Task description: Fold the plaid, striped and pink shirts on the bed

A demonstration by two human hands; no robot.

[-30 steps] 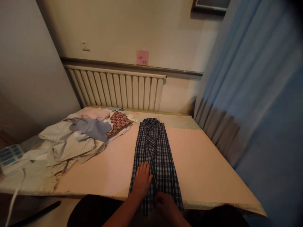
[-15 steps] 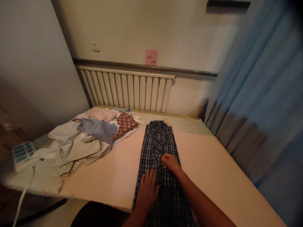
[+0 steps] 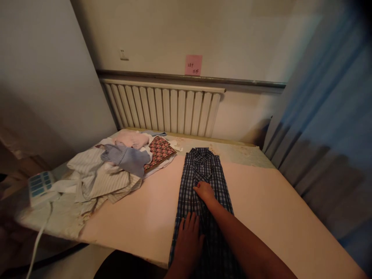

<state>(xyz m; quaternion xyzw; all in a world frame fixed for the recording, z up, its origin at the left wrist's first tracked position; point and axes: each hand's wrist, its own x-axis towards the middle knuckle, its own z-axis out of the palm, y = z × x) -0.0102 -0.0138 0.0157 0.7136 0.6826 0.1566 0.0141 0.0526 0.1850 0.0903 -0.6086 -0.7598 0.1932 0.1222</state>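
Observation:
A dark blue plaid shirt (image 3: 203, 170) lies folded into a long narrow strip down the middle of the pale pink table (image 3: 145, 205), collar at the far end. My left hand (image 3: 188, 240) rests flat on the shirt's near part, fingers spread. My right hand (image 3: 205, 191) reaches further up and presses on the middle of the shirt with fingers curled, its forearm lying over the cloth. Whether its fingers pinch the fabric is unclear.
A heap of light striped, grey-blue and pink clothes (image 3: 113, 166) with a red patterned piece (image 3: 159, 151) covers the table's far left. A white device with blue buttons (image 3: 40, 186) and its cord sits at the left edge. A radiator (image 3: 162, 106) lines the wall; blue curtains (image 3: 328, 128) hang at right.
My right hand has gone from the shirt's near hem up to its middle. My left hand stays flat on the near part. The view has shifted left.

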